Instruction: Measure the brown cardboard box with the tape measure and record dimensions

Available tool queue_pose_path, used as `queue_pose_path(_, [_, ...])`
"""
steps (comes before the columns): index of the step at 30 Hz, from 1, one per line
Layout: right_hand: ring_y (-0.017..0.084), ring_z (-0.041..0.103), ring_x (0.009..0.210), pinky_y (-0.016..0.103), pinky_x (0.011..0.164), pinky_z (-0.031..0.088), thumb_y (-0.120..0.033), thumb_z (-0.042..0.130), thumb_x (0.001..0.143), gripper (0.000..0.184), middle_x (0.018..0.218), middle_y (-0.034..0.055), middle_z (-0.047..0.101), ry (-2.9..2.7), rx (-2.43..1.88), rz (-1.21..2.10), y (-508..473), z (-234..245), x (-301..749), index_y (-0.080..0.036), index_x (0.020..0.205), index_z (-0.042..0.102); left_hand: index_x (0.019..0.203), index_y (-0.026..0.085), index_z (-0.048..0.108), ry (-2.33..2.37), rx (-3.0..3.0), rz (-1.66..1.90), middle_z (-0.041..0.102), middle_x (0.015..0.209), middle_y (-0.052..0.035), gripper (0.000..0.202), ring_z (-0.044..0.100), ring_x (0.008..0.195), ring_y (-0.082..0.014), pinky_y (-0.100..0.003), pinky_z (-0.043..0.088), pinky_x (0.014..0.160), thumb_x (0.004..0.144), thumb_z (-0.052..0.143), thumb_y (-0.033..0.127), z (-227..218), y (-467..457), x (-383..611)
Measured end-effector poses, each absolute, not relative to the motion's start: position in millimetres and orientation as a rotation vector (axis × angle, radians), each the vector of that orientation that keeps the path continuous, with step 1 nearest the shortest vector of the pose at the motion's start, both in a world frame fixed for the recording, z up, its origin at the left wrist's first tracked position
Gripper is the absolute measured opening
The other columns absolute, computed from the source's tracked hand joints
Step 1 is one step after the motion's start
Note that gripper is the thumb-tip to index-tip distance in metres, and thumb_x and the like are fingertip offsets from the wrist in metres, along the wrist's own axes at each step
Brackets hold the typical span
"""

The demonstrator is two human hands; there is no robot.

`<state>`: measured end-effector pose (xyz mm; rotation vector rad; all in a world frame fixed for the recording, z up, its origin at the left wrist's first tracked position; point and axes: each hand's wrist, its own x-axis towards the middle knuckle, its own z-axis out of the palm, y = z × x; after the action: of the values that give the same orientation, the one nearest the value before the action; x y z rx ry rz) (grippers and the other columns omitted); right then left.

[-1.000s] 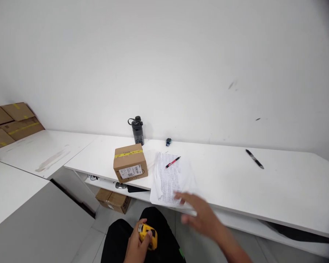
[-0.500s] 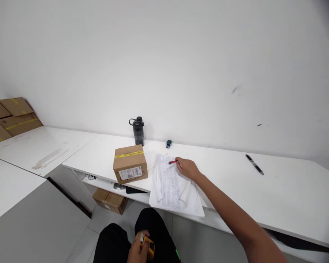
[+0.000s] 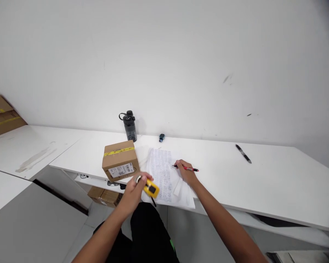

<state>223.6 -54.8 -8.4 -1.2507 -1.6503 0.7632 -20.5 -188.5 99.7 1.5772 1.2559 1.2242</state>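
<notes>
My left hand [image 3: 136,190] is closed round a small yellow tape measure [image 3: 150,187], raised to the desk's front edge just right of a taped cardboard box [image 3: 120,160]. My right hand [image 3: 185,171] grips a red pen [image 3: 186,168] with its tip on a sheet of written paper [image 3: 164,174] lying on the white desk [image 3: 252,179]. The box bears a yellow tape strip and a shipping label and stands left of the paper.
A dark water bottle [image 3: 129,125] and a small blue object [image 3: 161,137] stand by the wall. A black pen [image 3: 243,153] lies far right. More boxes [image 3: 1,116] sit at the far left, another box [image 3: 102,195] under the desk.
My right hand reached to the red pen, picked it up and now holds it over the paper. My left hand rose from my lap to the desk edge with the tape measure.
</notes>
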Motion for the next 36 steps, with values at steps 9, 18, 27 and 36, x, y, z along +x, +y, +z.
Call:
queue_pose_path(9, [0.018,0.061,0.07,0.029,0.068,0.044,-0.055,0.035,0.09,0.049,0.07,0.0028,0.066,-1.697,-1.235,0.855,-54.6,-4.6,219.6,-0.019,0.08,0.066,0.111,0.019,0.061,1.424,2.299,1.298,0.063,0.112,-0.0077,0.03,0.053,0.113,-0.0192,-0.043,0.034,0.106,0.097,0.036,0.028,30.3,-60.2,20.7])
queue_pose_path(18, [0.017,0.054,0.063,0.028,0.061,0.038,-0.048,0.046,0.086,0.04,0.061,0.0003,0.06,-1.642,-1.311,0.907,-49.1,-7.5,221.0,-0.02,0.065,0.064,0.119,0.031,0.063,1.651,2.692,0.878,0.046,0.139,-0.0062,0.037,0.028,0.136,-0.03,-0.057,0.018,0.112,0.089,0.05,0.014,6.6,-54.5,24.1])
queue_pose_path(27, [0.017,0.054,0.062,0.028,0.06,0.038,-0.044,0.048,0.084,0.037,0.06,0.0002,0.061,-1.644,-1.323,0.941,-50.3,-5.8,218.9,-0.02,0.061,0.063,0.115,0.031,0.063,1.619,2.719,0.847,0.049,0.135,-0.0054,0.042,0.033,0.132,-0.029,-0.057,0.019,0.112,0.082,0.054,0.007,1.9,-51.5,23.3])
queue_pose_path(36, [0.019,0.055,0.063,0.029,0.06,0.039,-0.047,0.046,0.084,0.039,0.061,0.0012,0.062,-1.604,-1.361,0.911,-52.0,-4.6,220.3,-0.02,0.062,0.064,0.112,0.03,0.066,1.638,2.693,0.873,0.053,0.13,-0.0054,0.034,0.036,0.13,-0.0283,-0.056,0.021,0.111,0.087,0.052,0.013,3.8,-52.6,24.1])
